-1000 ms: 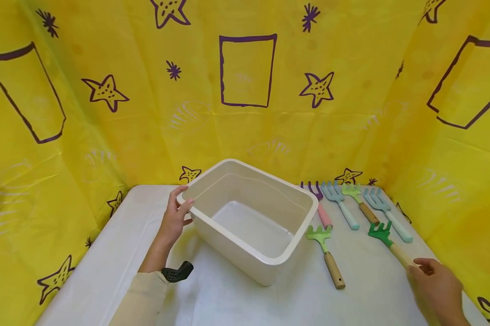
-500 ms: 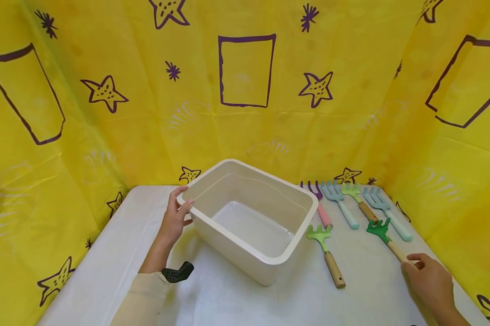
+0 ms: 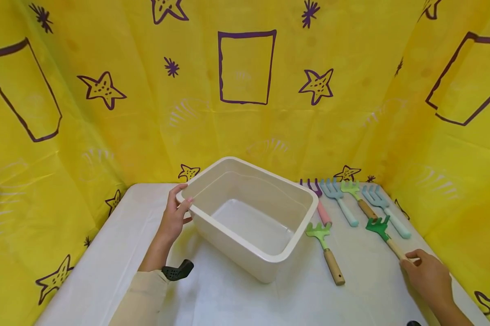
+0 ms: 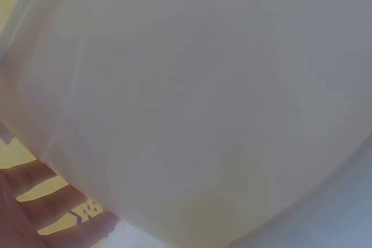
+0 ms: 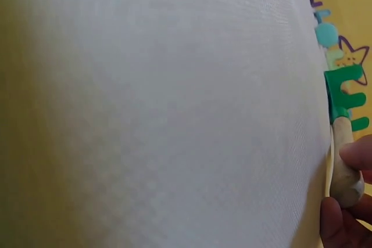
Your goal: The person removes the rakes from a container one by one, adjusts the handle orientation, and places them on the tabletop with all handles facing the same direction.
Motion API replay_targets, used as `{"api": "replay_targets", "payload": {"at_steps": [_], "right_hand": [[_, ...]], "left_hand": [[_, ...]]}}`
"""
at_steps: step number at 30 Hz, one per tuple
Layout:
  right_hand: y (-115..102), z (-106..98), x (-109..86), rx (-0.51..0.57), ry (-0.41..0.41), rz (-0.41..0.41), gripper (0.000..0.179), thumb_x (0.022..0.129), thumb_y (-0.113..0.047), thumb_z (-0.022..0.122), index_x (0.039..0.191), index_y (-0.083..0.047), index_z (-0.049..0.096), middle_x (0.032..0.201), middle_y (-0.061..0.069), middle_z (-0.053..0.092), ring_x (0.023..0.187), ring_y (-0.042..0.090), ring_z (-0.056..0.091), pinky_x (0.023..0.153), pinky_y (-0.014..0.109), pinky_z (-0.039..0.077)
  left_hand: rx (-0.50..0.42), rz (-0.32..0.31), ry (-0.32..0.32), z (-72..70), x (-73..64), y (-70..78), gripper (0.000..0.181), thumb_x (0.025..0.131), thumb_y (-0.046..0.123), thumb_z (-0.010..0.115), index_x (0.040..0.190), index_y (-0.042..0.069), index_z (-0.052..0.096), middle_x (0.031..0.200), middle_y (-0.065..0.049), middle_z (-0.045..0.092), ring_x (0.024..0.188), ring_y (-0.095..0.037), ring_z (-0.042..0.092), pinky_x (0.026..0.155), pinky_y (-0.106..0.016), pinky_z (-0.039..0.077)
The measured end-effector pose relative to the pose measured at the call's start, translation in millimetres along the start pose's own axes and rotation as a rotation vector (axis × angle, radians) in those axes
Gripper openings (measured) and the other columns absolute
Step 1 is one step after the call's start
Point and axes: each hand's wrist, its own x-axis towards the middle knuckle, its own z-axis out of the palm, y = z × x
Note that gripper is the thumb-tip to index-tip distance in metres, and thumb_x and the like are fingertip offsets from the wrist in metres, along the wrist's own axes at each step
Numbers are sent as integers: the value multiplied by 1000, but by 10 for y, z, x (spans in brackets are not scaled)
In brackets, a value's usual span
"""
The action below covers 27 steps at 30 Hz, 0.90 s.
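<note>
A cream plastic tub (image 3: 245, 244) stands at an angle in the middle of the table, with nothing inside. My left hand (image 3: 174, 215) grips its left corner, thumb over the rim and fingers outside; the left wrist view shows the tub's outer wall (image 4: 203, 103) close up. On the right, my right hand (image 3: 428, 276) pinches the wooden handle end of a dark green hand rake (image 3: 385, 233). In the right wrist view, thumb and fingers hold that handle (image 5: 344, 166), close to the tabletop. A light green rake with a wooden handle (image 3: 326, 251) lies between tub and right hand.
Behind the held rake lie a purple and pink rake (image 3: 323, 210), a blue fork (image 3: 342, 203), a light green rake (image 3: 360, 201) and another blue fork (image 3: 385, 208). Yellow patterned cloth (image 3: 245, 131) walls the white table (image 3: 228, 299) at back and sides.
My right hand has shifted slightly left and away from me, carrying the dark green rake with it. The left hand and tub stay where they were.
</note>
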Motion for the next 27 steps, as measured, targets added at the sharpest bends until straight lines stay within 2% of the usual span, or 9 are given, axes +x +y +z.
{"api": "replay_targets", "payload": {"at_steps": [13, 21, 27], "right_hand": [[28, -21, 13, 46, -25, 49, 38, 91, -21, 63, 109, 12, 55, 77, 12, 60, 65, 25, 51, 52, 31, 40], [31, -69, 73, 50, -34, 38, 37, 91, -21, 62, 107, 11, 56, 77, 13, 60, 66, 26, 52, 51, 31, 41], [17, -90, 89, 34, -39, 31, 43, 88, -24, 65, 109, 13, 55, 81, 18, 59, 70, 29, 53, 53, 32, 40]], "left_hand": [[-4, 2, -2, 2, 6, -8, 51, 102, 29, 48, 147, 21, 26, 116, -20, 43, 106, -39, 53, 86, -62, 48], [-9, 4, 0, 19, 2, 16, 51, 102, 28, 47, 147, 20, 25, 117, -21, 43, 107, -37, 53, 88, -62, 47], [-4, -11, -40, -4, -27, 14, 57, 103, 33, 43, 151, 25, 15, 135, -22, 38, 118, -40, 48, 95, -63, 42]]}}
